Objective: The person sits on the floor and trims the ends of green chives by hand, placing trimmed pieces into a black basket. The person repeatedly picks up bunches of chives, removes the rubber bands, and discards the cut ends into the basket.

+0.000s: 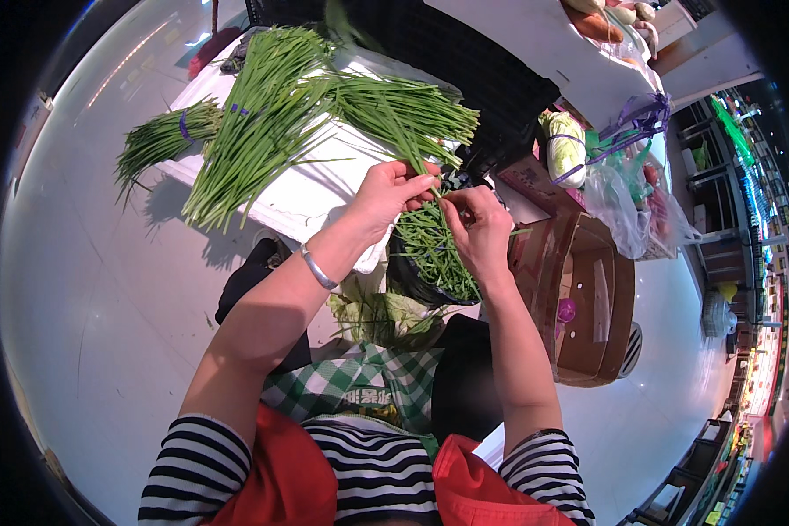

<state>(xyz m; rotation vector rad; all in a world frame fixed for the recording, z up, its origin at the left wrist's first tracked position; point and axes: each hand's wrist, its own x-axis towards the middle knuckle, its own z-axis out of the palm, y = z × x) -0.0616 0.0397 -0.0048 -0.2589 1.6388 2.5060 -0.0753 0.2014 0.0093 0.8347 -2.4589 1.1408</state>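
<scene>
Long green stalks, likely Chinese chives, pass through my left hand, whose fingers are closed on them. My right hand pinches the lower ends of the same stalks close beside it. Below both hands is a dark-lined container full of loose green leaf pieces. On the white foam board in front of me lie a large pile of chives with a purple band, another loose pile to its right, and a short bundle tied with purple band at the left edge.
An open cardboard box stands on the floor at the right. Behind it are a napa cabbage with purple tape and clear plastic bags. Black crates stand beyond the board. Leafy scraps lie near my apron.
</scene>
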